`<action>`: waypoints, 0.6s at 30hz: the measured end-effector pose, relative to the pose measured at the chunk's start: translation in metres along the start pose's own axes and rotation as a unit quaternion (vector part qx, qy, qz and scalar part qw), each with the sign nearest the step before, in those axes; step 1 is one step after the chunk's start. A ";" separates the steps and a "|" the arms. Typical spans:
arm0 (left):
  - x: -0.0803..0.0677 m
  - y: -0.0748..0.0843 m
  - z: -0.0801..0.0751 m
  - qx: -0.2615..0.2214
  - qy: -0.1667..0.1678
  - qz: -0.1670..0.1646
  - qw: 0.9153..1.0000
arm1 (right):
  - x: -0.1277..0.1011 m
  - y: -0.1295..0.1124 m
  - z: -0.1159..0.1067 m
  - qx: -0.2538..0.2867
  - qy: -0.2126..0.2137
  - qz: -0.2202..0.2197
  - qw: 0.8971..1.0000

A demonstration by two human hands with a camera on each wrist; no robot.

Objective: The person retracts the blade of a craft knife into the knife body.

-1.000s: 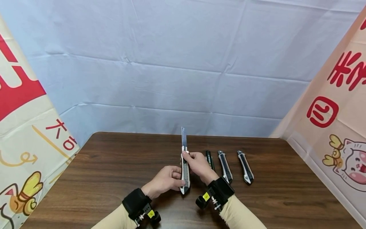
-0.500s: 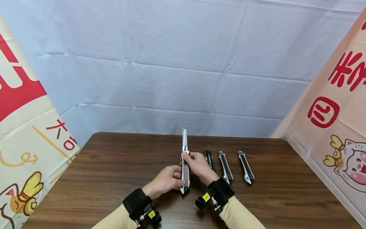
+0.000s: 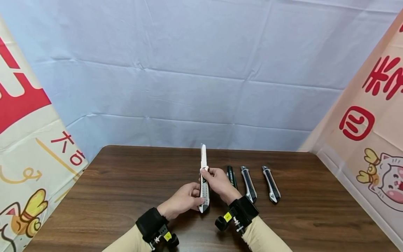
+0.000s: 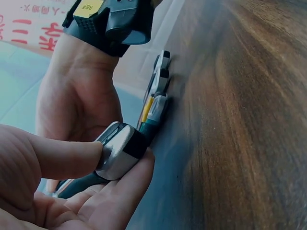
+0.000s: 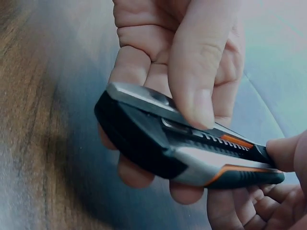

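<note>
1. Grip: utility knife (image 3: 204, 190) is held above the desk (image 3: 126, 182), its butt by the left hand (image 3: 182, 200), its slider pinched by the right hand (image 3: 218, 182).
2. Blade (image 3: 203, 156) is seen extended; retraction judged undone.
3. Three knives (image 3: 248, 183) are laid alongside.

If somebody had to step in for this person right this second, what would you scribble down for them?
Left hand: grips the rear end of a utility knife between thumb and fingers.
Right hand: pinches the same knife near its front end, thumb by the slider.
The knife is held above the wooden table, blade out and pointing away from the person. Mind the edge.
Three more utility knives lie side by side on the table just right of the hands, no blade showing.
Done: this knife is picked up with its blade extended.
Left: probably to slide the blade in and set the knife down; the other three look untouched.
</note>
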State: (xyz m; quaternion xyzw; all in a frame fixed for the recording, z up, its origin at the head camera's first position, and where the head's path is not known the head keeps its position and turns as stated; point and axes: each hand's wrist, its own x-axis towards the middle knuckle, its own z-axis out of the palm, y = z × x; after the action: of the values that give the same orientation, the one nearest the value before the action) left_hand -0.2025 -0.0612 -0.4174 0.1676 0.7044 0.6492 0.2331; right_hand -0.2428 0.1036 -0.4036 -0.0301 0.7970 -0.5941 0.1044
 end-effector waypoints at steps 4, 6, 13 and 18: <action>0.000 0.000 0.000 0.004 0.002 0.000 1.000 | 0.000 0.000 0.002 -0.005 0.004 0.000 1.000; 0.000 0.001 0.000 0.005 0.006 -0.001 1.000 | 0.000 -0.001 0.002 -0.002 0.002 -0.001 1.000; -0.001 0.000 0.000 0.001 0.021 -0.007 1.000 | -0.002 -0.003 0.001 0.011 -0.014 0.003 1.000; 0.000 0.002 -0.001 -0.008 0.010 -0.013 1.000 | -0.001 -0.003 -0.002 0.019 -0.012 0.008 1.000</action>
State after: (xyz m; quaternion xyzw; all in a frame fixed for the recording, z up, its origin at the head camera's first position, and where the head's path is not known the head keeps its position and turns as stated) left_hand -0.2032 -0.0621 -0.4157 0.1497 0.7033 0.6537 0.2358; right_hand -0.2421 0.1051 -0.3997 -0.0286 0.7847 -0.6075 0.1197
